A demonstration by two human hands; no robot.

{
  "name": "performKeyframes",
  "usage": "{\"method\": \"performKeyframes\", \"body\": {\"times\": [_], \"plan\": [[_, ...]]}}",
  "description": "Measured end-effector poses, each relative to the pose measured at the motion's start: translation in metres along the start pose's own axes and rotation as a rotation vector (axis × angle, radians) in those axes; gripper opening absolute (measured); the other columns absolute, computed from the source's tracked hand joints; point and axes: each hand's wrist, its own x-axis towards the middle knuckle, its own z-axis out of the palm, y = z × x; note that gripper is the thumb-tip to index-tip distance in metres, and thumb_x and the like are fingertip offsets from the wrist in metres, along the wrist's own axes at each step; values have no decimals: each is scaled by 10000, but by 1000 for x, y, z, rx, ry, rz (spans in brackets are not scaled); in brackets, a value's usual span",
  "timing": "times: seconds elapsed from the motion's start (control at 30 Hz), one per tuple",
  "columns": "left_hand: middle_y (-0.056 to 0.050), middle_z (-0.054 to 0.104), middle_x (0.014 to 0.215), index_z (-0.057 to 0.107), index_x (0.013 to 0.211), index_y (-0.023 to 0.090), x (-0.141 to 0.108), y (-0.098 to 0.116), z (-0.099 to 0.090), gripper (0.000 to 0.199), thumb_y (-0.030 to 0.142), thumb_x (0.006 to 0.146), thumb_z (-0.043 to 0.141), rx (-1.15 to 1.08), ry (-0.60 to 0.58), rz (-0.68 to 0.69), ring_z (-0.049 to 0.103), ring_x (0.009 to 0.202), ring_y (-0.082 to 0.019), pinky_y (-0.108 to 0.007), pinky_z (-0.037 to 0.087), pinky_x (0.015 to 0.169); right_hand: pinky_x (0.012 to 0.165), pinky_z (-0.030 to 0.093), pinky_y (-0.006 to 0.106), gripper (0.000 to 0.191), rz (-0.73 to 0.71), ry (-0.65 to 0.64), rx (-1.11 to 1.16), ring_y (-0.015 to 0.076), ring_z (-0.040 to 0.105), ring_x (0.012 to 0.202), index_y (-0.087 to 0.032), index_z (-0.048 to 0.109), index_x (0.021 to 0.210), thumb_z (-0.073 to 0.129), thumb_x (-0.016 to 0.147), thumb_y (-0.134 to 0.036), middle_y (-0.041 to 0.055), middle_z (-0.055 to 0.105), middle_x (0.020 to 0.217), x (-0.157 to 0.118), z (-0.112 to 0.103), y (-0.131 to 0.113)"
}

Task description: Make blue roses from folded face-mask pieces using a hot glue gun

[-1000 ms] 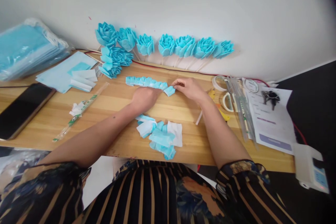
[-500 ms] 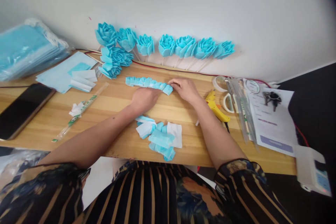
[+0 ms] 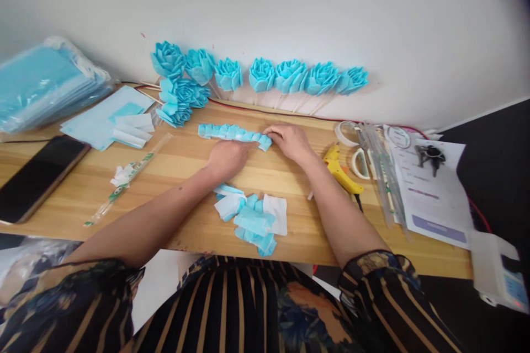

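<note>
A row of folded light-blue petals (image 3: 232,132) lies on the table, overlapping one another. My right hand (image 3: 290,140) pinches the row's right end between thumb and index finger. From below, my left hand (image 3: 232,159) has its index finger at the row's front edge near the same end; the other fingers are curled and partly hidden under the palm. Closer to my body lies a loose heap of blue and white fabric pieces (image 3: 254,220). Along the wall lean several finished blue fabric flowers (image 3: 261,74) on thin sticks, with more bunched together (image 3: 182,100) at the left.
To the right are a yellow glue gun (image 3: 342,170), tape rolls (image 3: 346,133), clear sleeves (image 3: 379,174), and keys (image 3: 431,157) on a printed sheet (image 3: 434,198). A phone (image 3: 41,176), blue sheets (image 3: 105,118) and a bag of masks (image 3: 49,83) sit at the left.
My left index finger has shifted slightly right along the petal row's front edge. My right hand stays at the row's right end. The view has tilted a little.
</note>
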Motion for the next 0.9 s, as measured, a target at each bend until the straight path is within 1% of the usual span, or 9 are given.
{"method": "performKeyframes", "body": {"times": [0.17,0.3,0.37,0.47,0.53,0.63,0.77,0.9], "plan": [[-95,767,1094,615,1368,302,1,4,-2,472,205,962,394,43,-24,-22,727,942,-250,-323,528,780,866,471,320,261,-5,16,-24,223,674,1007,-228,754,1006,508,928,-187,56,754,1042,1,2,2],[-90,761,1120,627,1354,313,2,4,-1,477,194,959,389,47,-7,-4,726,961,-254,-335,536,792,887,475,325,273,-13,25,-1,226,675,1024,-204,753,1020,494,935,-186,70,754,1063,2,5,3],[-91,755,1142,629,1350,318,2,5,0,480,185,954,393,48,-11,1,723,975,-254,-338,538,806,906,482,322,335,6,44,34,213,676,1039,-194,725,1125,444,946,-161,71,750,1106,1,5,3],[-93,752,1150,633,1345,313,2,5,0,478,186,948,401,56,-16,-3,721,987,-254,-335,536,815,945,480,322,446,7,119,53,196,666,1077,-183,629,1309,371,949,-123,67,741,1154,-3,3,-1],[-95,761,1116,638,1340,298,2,5,-1,465,202,948,409,68,-20,-15,724,971,-248,-324,534,806,966,473,333,440,-23,141,30,202,662,1090,-190,610,1338,387,960,-165,59,749,1138,-8,0,-6],[-95,768,1078,633,1345,293,2,6,-2,461,220,955,400,86,-25,-12,727,940,-243,-313,530,777,974,467,358,400,-82,85,-20,221,665,1084,-203,648,1299,430,964,-228,56,766,1105,-13,-2,-13],[-90,771,1062,616,1362,302,3,5,-2,477,211,957,382,90,-26,8,731,917,-252,-313,524,741,988,444,383,394,-132,39,-90,239,657,1126,-177,675,1264,434,953,-203,77,760,1144,-14,-1,-15],[-98,775,1026,653,1320,270,-1,7,-4,473,187,950,371,85,-11,20,738,898,-286,-336,518,715,995,426,406,429,-129,19,-133,263,643,1170,-125,620,1336,420,968,-217,91,752,1168,-13,0,-14]]}}
